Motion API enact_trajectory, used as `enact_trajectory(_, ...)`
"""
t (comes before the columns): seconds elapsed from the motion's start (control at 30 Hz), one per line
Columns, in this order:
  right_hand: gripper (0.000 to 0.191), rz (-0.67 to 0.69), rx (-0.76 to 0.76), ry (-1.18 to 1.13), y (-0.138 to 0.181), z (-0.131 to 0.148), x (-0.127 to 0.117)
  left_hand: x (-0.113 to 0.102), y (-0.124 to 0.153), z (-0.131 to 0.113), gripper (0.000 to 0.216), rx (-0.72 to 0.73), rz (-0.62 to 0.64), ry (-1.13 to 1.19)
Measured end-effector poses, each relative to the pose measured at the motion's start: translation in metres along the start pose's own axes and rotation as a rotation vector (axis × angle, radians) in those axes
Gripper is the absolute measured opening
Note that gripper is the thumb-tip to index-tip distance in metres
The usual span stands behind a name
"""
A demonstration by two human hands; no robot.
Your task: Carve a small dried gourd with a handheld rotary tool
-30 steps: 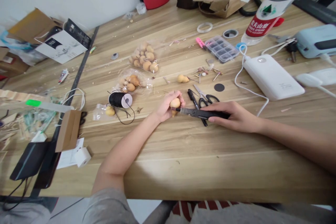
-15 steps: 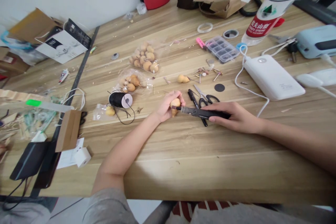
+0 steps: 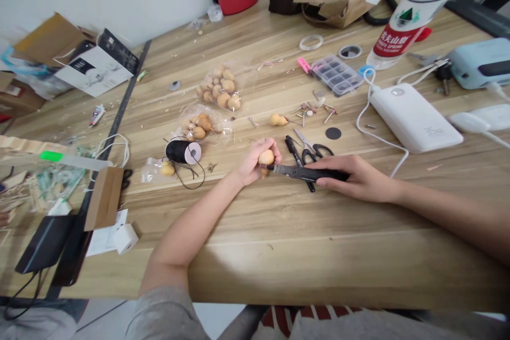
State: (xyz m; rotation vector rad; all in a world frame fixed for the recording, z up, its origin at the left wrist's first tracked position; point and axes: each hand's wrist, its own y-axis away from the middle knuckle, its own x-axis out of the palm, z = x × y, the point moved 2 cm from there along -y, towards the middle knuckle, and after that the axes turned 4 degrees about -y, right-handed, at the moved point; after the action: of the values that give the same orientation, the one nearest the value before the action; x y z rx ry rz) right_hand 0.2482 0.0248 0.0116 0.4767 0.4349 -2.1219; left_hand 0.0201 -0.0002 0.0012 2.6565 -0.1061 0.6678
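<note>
My left hand [image 3: 252, 162] is closed around a small tan gourd [image 3: 266, 157], whose rounded end shows between the fingers. In my right hand [image 3: 354, 178] lies a black pen-shaped rotary tool [image 3: 306, 172], gripped along its body and pointing left. Its tip meets the gourd near the narrow waist; whether it presses in I cannot tell. Just beyond the tool are a black marker [image 3: 294, 150] and scissors [image 3: 308, 146] with black handles, both partly covered by it. Another small gourd [image 3: 278, 119] lies farther back on the table.
Behind my left hand sit bagged gourds [image 3: 219, 87] and a black thread spool [image 3: 183, 152]. Loose grinding bits [image 3: 311, 111] lie near a clear compartment box [image 3: 337, 74]. A white power bank [image 3: 416, 117] with its cable and a water bottle [image 3: 410, 21] stand on the right.
The tool's tip has shifted slightly down and left along the gourd, from its rounded part towards the waist. Both hands keep nearly the same place.
</note>
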Motion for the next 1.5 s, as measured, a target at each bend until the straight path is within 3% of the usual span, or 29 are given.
enact_trajectory(1.5,0.037,-0.029,-0.005,0.001,0.0007,-0.0017,-0.0002,-0.0011,-0.0008,0.0009,0.028,0.012,0.029,0.02)
